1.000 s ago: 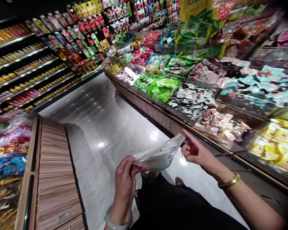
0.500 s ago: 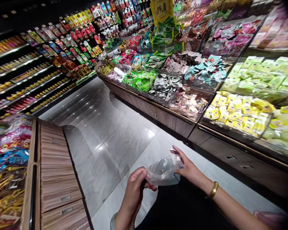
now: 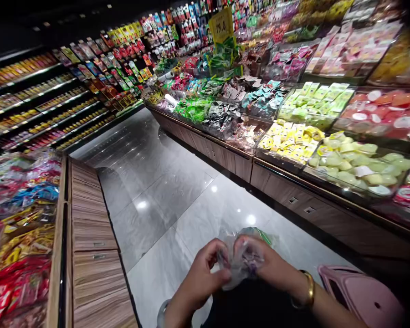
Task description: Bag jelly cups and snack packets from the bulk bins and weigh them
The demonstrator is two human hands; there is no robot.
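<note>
Low in the middle of the view, both my hands meet on a clear plastic bag (image 3: 243,255) with some green print. My left hand (image 3: 201,278) pinches the bag's left edge between thumb and fingers. My right hand (image 3: 266,266), with a gold bangle (image 3: 307,291) on its wrist, has its fingers closed on the bag's right part, partly behind the film. The bag is crumpled between the two hands, above a dark garment.
A long wooden counter (image 3: 287,196) of bins with wrapped sweets runs along the right, with a yellow price sign (image 3: 221,25) above. A wooden drawer unit (image 3: 89,237) with snack packets stands left. Shelves (image 3: 37,109) line the far wall. A pink basket (image 3: 358,296) sits at lower right. Glossy grey floor (image 3: 157,182) between.
My hands came together and lower, bunching the bag between them. The view shifted right along the counter, bringing yellow, green and red sweet bins and the pink basket into sight.
</note>
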